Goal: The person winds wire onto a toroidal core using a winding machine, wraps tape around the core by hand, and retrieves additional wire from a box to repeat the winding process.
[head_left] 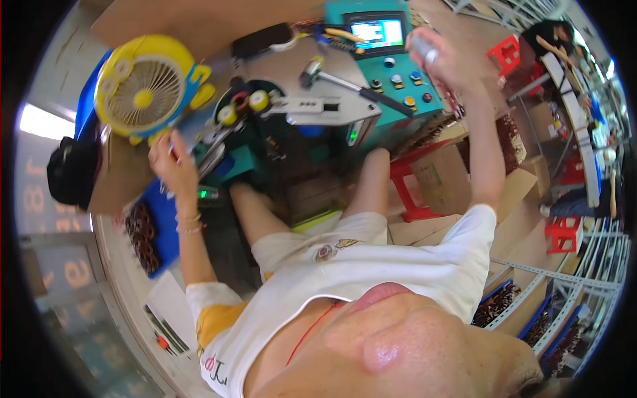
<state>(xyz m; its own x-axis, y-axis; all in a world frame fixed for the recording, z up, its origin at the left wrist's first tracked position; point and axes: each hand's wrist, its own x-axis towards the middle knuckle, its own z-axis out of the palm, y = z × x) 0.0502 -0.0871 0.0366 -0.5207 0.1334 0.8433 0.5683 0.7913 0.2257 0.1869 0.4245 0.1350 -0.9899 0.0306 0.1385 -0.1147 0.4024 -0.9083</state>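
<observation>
My right hand point(446, 63) is raised at the upper right, wrapped round a short grey cylinder point(423, 50) beside the lit screen point(378, 33) of a teal machine. Below it is the teal control panel point(391, 85) with several knobs and buttons. At the left, my left hand point(171, 162) is closed just below a yellow and blue fan point(141, 99); what its fingers pinch is too small and blurred to tell. Between the hands lie a hammer point(358, 88), its handle reaching over the panel, and a metal machine arm point(325, 111) next to yellow-capped rollers point(259, 101).
A blue tray point(166, 229) with brown rings point(139, 232) lies below my left forearm. A black cap-like thing point(68, 171) is at the far left. Cardboard point(441, 179) and a red stool point(405, 189) stand right of my legs. People and a long table point(577, 126) are farther right.
</observation>
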